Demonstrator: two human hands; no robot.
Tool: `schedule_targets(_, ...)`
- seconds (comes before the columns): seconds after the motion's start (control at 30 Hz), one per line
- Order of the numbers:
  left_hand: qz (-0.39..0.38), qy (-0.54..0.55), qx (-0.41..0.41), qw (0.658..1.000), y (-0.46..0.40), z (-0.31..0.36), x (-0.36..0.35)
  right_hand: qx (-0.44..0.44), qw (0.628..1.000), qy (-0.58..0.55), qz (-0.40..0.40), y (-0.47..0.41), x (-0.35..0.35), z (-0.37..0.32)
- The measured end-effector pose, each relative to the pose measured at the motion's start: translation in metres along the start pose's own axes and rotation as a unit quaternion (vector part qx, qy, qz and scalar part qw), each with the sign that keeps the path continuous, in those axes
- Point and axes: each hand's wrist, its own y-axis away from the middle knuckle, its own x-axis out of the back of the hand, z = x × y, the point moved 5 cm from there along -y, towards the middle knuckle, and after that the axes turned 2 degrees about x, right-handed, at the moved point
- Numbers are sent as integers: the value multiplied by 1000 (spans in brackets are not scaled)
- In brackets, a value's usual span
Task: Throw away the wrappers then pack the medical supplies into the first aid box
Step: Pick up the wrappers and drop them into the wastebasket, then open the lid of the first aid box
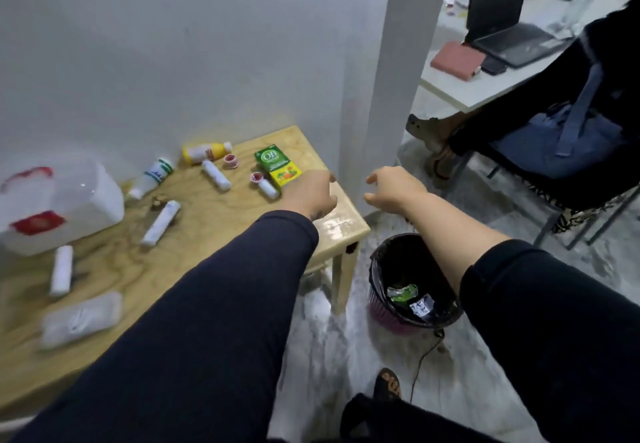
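On a small wooden table (221, 234) lie a green and yellow medicine box (278, 167), a yellow bottle (207, 152), a white bottle with green stripes (152, 178), several white rolls (161, 222) and two small red-capped pots (231, 160). The white first aid box (65, 207) with a red handle stands at the table's left. My left hand (311, 193) hovers over the table's right end beside the green box, fingers loosely curled, holding nothing. My right hand (394, 188) hangs open past the table edge, above the black-lined bin (414, 283), which holds crumpled wrappers (403, 293).
A white pillar (391, 72) and wall back the table. To the right another person sits on a chair (568, 172) at a desk with a laptop (502, 16). A clear packet (81, 318) lies near the table's front left. My foot (388, 383) is on the floor below the bin.
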Motion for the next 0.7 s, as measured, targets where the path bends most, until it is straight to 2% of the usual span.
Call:
schedule_targets(0.2,33,14,93,995,86,-127,54,79,996,29,-17,24,-32,-135)
schedule_targets(0.4,72,18,198,977,158,-243,89,186,978,86,-46,39,-64,-264)
schedule_targets(0.57,105,61,263,957,193,-317,105,260,957,118,-48,32,-88,-347)
schedule_targets(0.7,131,45,303,943,198,-374,119,323,938,109,-57,13,-109,-410)
